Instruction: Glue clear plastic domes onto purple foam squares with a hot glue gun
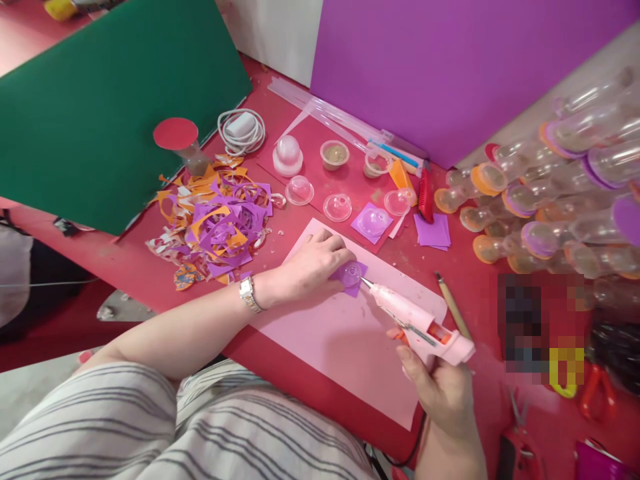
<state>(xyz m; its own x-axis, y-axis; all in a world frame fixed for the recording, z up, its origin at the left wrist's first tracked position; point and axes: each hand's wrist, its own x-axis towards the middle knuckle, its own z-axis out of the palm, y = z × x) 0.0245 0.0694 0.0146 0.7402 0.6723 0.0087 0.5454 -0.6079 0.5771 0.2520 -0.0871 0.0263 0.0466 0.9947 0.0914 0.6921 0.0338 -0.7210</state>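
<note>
My left hand (323, 261) has its fingers curled at the left edge of a clear dome lid (351, 272), pressing it onto a purple paper square (354, 289). Both lie on a pink sheet (370, 347). In my right hand (443, 387) is a pink hot glue gun (417, 317), its metal nozzle touching or almost touching the lid's right rim. Just beyond, another dome lid (371, 220) sits on its own purple square, beside more clear lids (337, 207). Part of the held lid is hidden by my left fingers.
Purple and orange paper scraps (225, 223) are heaped at the left, near a red-topped clear piece (176, 135). Small cups of brown grains (335, 155) stand at the back. Clear bottle-like pieces (545, 193) are stacked right, with scissors (520, 427) below and purple squares (433, 231) nearby.
</note>
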